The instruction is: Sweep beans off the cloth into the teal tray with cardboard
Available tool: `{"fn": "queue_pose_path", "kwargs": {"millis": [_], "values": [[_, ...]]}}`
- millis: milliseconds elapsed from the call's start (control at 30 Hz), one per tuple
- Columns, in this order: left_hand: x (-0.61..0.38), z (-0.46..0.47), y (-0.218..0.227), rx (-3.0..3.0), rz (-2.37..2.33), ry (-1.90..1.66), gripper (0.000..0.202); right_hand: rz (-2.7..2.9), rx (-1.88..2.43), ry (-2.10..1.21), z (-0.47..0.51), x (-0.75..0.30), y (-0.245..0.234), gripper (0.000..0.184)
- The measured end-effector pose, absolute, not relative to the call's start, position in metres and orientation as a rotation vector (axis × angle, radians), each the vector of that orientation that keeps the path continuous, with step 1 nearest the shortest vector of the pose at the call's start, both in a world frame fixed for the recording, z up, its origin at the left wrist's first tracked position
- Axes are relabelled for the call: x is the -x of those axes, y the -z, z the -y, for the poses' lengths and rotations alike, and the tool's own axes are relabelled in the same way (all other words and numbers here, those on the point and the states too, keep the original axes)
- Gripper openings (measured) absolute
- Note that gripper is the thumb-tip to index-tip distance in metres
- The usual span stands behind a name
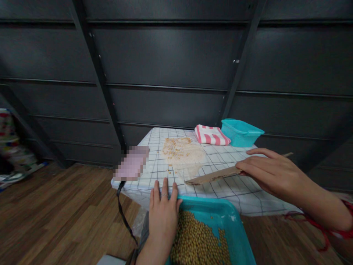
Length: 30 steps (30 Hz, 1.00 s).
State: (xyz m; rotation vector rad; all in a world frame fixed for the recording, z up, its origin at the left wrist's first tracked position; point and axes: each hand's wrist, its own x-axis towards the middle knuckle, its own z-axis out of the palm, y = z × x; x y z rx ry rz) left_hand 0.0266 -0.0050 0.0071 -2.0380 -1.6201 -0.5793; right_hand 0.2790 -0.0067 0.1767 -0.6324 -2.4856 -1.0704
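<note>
My left hand [163, 208] rests at the near edge of the checked tablecloth [220, 176], fingers stretched flat against the far-left rim of a teal tray [234, 224] that holds a heap of yellow-brown beans [198, 243]. My right hand [267, 171] is closed on one end of a strip of brown cardboard [212, 177], which lies low over the cloth and points left. Just beyond the strip's tip a patch of pale grains and scattered beans [182, 151] is spread on the cloth.
A red-and-white striped folded cloth [211, 135] and a teal plastic box [240, 132] stand at the table's back right. A blurred pink object [132, 163] with a black strap [124, 213] lies at the left corner. Dark metal wall panels rise behind; wooden floor lies left.
</note>
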Motion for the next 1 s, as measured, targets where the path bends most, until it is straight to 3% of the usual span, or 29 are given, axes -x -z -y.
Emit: {"fn": "queue_pose_path", "kwargs": {"millis": [1000], "values": [[-0.0275, 0.0064, -0.0113, 2.094, 1.690, 0.611, 0.036, 2.468, 0.653, 1.170, 0.0055, -0.2802, -0.1726, 0.019]]}}
